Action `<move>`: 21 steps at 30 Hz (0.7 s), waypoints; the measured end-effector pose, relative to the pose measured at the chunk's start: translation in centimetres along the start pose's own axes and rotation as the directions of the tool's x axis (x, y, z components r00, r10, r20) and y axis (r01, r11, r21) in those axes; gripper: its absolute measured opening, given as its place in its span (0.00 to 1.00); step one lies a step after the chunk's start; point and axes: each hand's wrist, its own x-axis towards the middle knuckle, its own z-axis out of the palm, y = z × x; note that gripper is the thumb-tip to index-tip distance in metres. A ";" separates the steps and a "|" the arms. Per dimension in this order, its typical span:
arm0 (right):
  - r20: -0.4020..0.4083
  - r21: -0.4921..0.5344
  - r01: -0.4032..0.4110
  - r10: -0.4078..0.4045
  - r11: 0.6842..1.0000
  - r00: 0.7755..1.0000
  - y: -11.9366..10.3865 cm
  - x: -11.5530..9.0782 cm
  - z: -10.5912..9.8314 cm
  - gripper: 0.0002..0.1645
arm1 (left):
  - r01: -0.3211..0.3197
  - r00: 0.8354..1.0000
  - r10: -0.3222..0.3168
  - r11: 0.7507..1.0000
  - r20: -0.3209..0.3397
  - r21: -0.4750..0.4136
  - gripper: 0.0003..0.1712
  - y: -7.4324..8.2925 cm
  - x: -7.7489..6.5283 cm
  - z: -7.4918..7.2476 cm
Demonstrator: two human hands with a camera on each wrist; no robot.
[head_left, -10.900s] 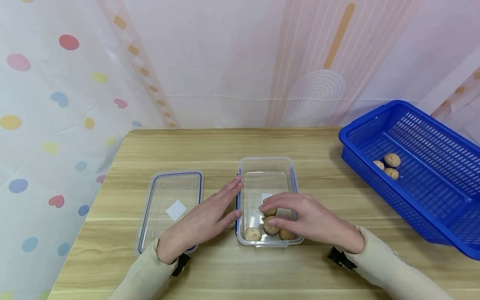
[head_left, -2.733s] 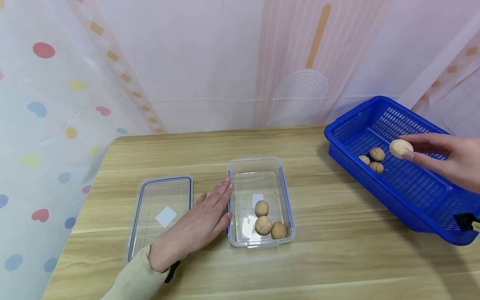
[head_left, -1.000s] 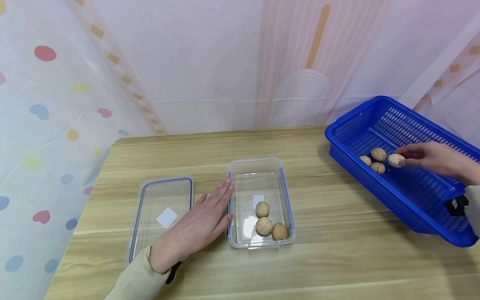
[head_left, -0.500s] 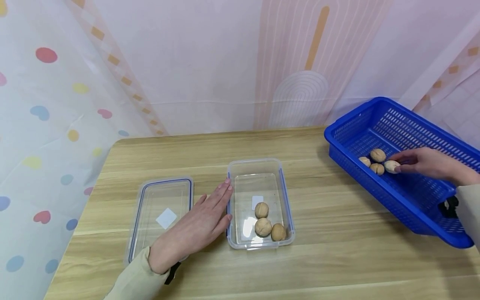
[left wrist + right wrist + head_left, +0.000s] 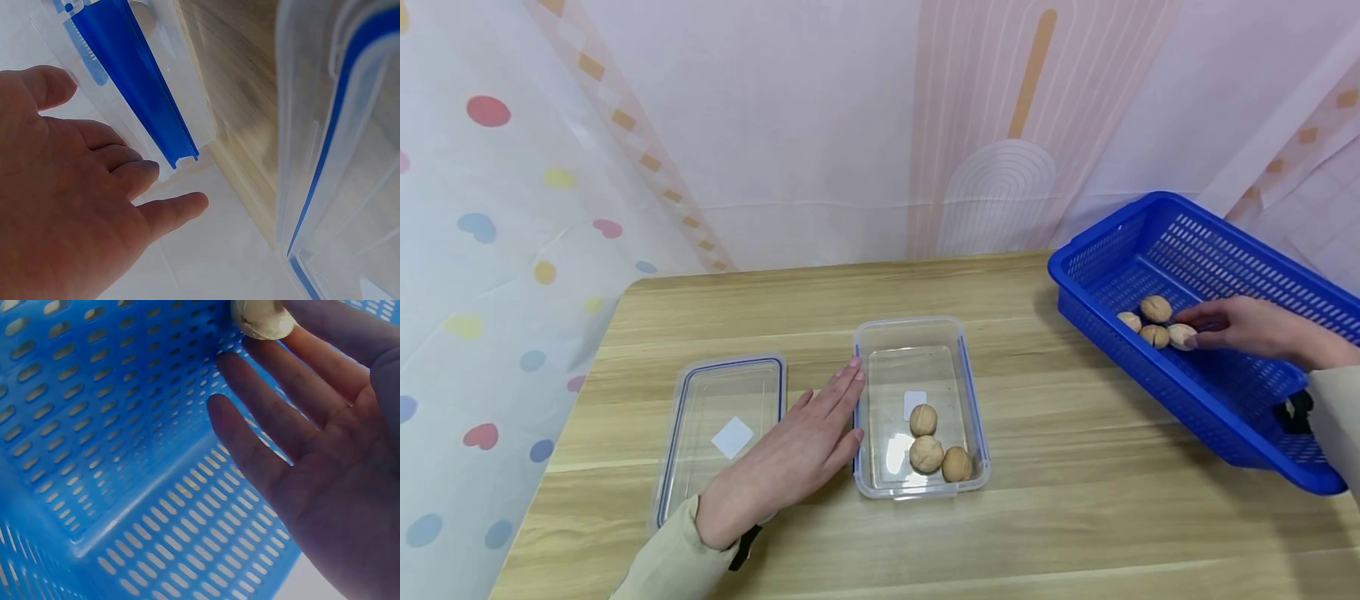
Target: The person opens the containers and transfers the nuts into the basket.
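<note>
Inside the blue basket [image 5: 1172, 400] my right hand [image 5: 1262, 327] pinches a pale walnut [image 5: 1182, 337] between thumb and fingertips. The walnut sits low, beside three other walnuts [image 5: 1156, 309] at the basket's left side. In the right wrist view this held walnut [image 5: 265, 319] shows at the top, with the other fingers spread. My left hand [image 5: 786, 458] lies with straight fingers against the left side of a clear plastic food box [image 5: 917, 329]. Three walnuts [image 5: 927, 454] rest near the box's front end. The left wrist view shows the box's blue side latch [image 5: 134, 81] by the fingertips.
A clear lid [image 5: 730, 400] with a blue seal and a white label lies left of the box, partly under my left forearm. The wooden table [image 5: 1060, 517] meets a patterned cloth backdrop [image 5: 850, 125] at its back edge.
Earlier, another walnut was in the box's front left corner. My right hand has since carried a walnut over the basket and lowered it beside the others. My left hand stays at the box.
</note>
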 end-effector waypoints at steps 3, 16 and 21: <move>-0.005 -0.012 0.004 -0.004 1.000 1.000 -0.4 -0.3 -0.2 0.28 | -0.004 1.000 0.004 1.000 -0.003 0.000 0.38 0.0 0.0 0.0; -0.200 -0.082 -0.025 0.008 0.996 0.980 -3.7 -3.8 -1.4 0.28 | 0.001 1.000 -0.001 1.000 0.010 -0.008 0.39 -0.1 0.1 0.0; -0.331 -0.087 -0.012 -0.017 0.996 0.943 -4.7 -4.6 -1.4 0.27 | 0.002 1.000 -0.002 1.000 0.015 -0.007 0.39 -0.2 0.1 0.1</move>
